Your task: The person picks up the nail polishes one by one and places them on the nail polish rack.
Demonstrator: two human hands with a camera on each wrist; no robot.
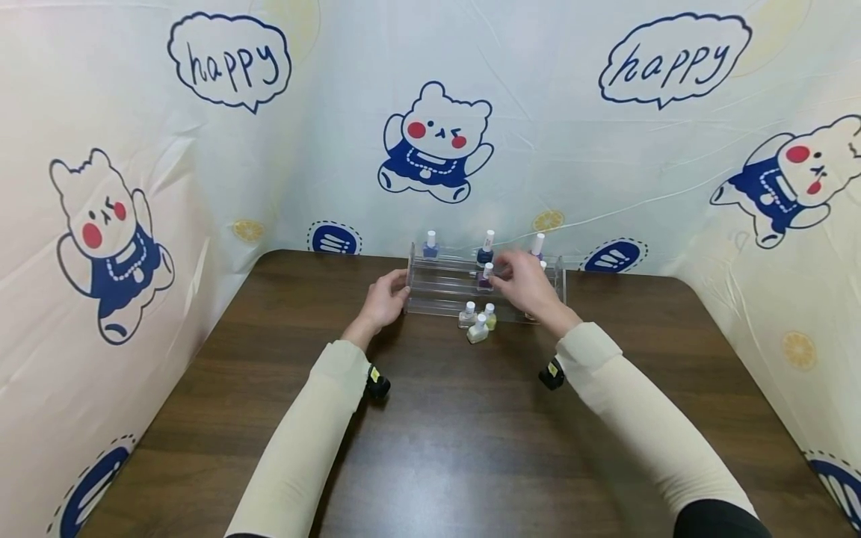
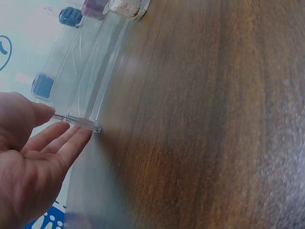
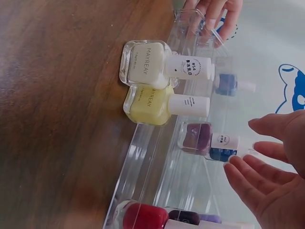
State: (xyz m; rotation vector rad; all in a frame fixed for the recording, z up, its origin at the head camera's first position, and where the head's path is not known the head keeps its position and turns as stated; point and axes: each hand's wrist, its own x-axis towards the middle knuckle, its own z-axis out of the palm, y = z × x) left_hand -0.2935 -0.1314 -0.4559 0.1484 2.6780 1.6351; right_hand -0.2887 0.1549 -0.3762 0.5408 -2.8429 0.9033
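A clear stepped rack (image 1: 444, 287) stands near the table's back edge. My left hand (image 1: 385, 300) holds its left end panel, thumb and fingers about the panel's edge in the left wrist view. My right hand (image 3: 274, 167) is beside a purple nail polish bottle (image 3: 196, 137) on the middle step and a dark blue nail polish bottle (image 1: 484, 256) behind it. Its thumb and fingers are spread apart with nothing gripped. A milky white nail polish bottle (image 3: 147, 64) and a yellow one (image 3: 148, 107) stand before the rack. Another pale bottle (image 1: 467, 315) is partly hidden in the right wrist view.
A lighter blue bottle (image 1: 430, 245) stands on the back step at left. At the rack's right end are a red bottle (image 3: 143, 217), a dark bottle (image 3: 183, 217) and a lilac one (image 3: 210, 218). A printed curtain (image 1: 363, 149) hangs behind the brown table (image 1: 430, 433).
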